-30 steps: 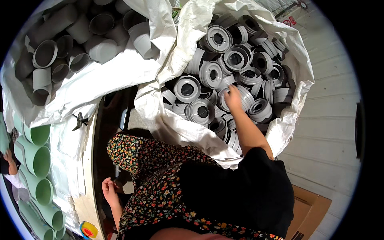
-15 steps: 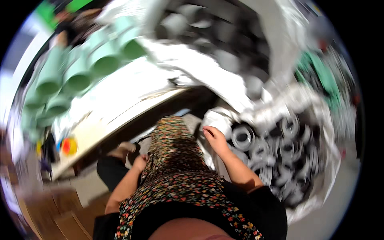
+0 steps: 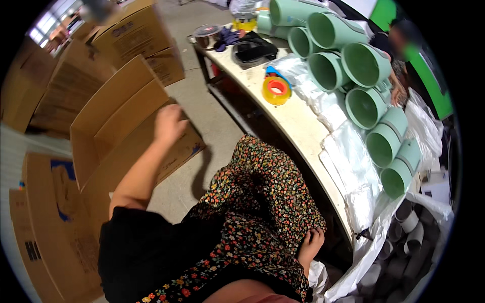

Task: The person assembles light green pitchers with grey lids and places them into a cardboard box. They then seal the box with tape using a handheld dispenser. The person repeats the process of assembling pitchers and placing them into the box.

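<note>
My left hand (image 3: 169,123) reaches out to the left over the flap of an open brown cardboard box (image 3: 116,126) on the floor. Its fingers are curled and blurred, and I cannot make out anything in it. My right hand (image 3: 310,243) rests with fingers spread on my floral skirt (image 3: 257,202), close under the edge of the white table (image 3: 298,121). Grey pipe fittings (image 3: 410,228) lie in a white sack at the lower right, beside my right hand.
Several large pale-green pipe fittings (image 3: 364,65) lie stacked along the table, beside clear plastic bags (image 3: 353,166). A yellow tape roll (image 3: 276,90), a metal tin (image 3: 207,35) and black items (image 3: 255,50) sit farther along. More cardboard boxes (image 3: 45,227) crowd the left. Another person (image 3: 404,50) stands behind the table.
My view has swung left, from the sack of grey fittings to the boxes on the floor. My right hand left the sack and lies on my skirt; my left arm reached out to the box.
</note>
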The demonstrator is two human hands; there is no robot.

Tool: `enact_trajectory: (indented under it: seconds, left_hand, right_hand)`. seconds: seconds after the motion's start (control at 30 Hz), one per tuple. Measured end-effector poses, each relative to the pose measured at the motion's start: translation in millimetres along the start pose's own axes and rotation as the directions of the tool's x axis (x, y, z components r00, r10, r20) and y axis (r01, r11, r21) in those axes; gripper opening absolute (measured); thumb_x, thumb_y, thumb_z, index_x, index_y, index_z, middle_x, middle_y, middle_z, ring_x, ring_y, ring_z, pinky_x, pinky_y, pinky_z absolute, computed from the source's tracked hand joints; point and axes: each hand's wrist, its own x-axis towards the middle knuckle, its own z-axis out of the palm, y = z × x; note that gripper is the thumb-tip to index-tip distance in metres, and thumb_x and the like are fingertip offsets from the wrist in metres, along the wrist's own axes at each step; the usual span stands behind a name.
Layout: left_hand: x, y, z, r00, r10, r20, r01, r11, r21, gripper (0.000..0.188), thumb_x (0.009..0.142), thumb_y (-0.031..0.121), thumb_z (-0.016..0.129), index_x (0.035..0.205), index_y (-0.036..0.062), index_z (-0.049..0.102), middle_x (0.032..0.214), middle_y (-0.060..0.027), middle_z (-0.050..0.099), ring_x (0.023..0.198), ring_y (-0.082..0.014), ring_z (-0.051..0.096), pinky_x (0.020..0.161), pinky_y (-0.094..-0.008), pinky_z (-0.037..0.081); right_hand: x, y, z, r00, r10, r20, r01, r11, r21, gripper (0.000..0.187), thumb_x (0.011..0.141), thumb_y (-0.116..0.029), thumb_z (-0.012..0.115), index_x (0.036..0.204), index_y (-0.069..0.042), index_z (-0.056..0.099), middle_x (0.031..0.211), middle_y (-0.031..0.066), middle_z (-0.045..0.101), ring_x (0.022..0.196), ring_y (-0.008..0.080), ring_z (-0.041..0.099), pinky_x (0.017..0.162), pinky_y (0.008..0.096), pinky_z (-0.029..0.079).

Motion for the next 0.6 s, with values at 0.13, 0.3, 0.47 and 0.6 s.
enact_trajectory:
  seconds: [0.13, 0.3, 0.47, 0.6]
  left_hand:
    - [-3.5, -150.7, 2.6, 0.920, -0.345, 0.187, 0.274, 0.905, 0.326, 0.059, 0.074, 0.034, 0.069, 0.122, 0.0064, 0.047, 0.123, -0.0158, 0.049, 0.115, -0.0321, 0.044, 0.096, -0.0403, 0.036]
    - [-7.9, -130.8, 16.9, 0.894, -0.197, 0.402, 0.098, 0.963, 0.252, 0.028, 0.083, 0.032, 0.056, 0.076, 0.0049, 0.053, 0.076, -0.0182, 0.059, 0.076, -0.0388, 0.056, 0.068, -0.0461, 0.044]
    - [-20.8, 11.6, -9.5, 0.875, 0.123, 0.468, -0.202, 0.972, 0.122, 0.027, 0.081, 0.028, 0.062, 0.071, 0.0049, 0.053, 0.064, -0.0172, 0.056, 0.063, -0.0365, 0.056, 0.059, -0.0438, 0.045]
    - [-13.0, 109.7, -16.1, 0.826, 0.144, 0.545, 0.177, 0.852, -0.493, 0.018, 0.088, 0.017, 0.056, 0.082, 0.0004, 0.057, 0.071, -0.0121, 0.061, 0.067, -0.0216, 0.060, 0.064, -0.0314, 0.048]
  right_hand:
    - [23.3, 0.3, -3.9, 0.999, -0.021, -0.037, 0.018, 0.997, -0.074, 0.014, 0.078, -0.004, 0.058, 0.089, 0.001, 0.052, 0.094, 0.0185, 0.053, 0.092, 0.0365, 0.049, 0.082, 0.0414, 0.040]
    - [67.5, 68.9, -43.5, 0.961, 0.156, -0.227, -0.196, 0.967, -0.162, 0.006, 0.075, -0.004, 0.057, 0.080, -0.001, 0.054, 0.083, 0.0169, 0.053, 0.083, 0.0355, 0.051, 0.074, 0.0424, 0.041]
    - [63.0, 70.0, -44.2, 0.963, 0.260, -0.074, -0.264, 0.964, -0.040, 0.011, 0.077, -0.014, 0.060, 0.078, -0.003, 0.060, 0.077, 0.0146, 0.056, 0.079, 0.0340, 0.055, 0.070, 0.0418, 0.045]
    - [61.2, 63.5, -52.0, 0.951, 0.259, -0.169, -0.253, 0.966, 0.057, 0.011, 0.078, -0.014, 0.059, 0.081, -0.004, 0.061, 0.081, 0.0132, 0.058, 0.082, 0.0324, 0.056, 0.073, 0.0397, 0.046]
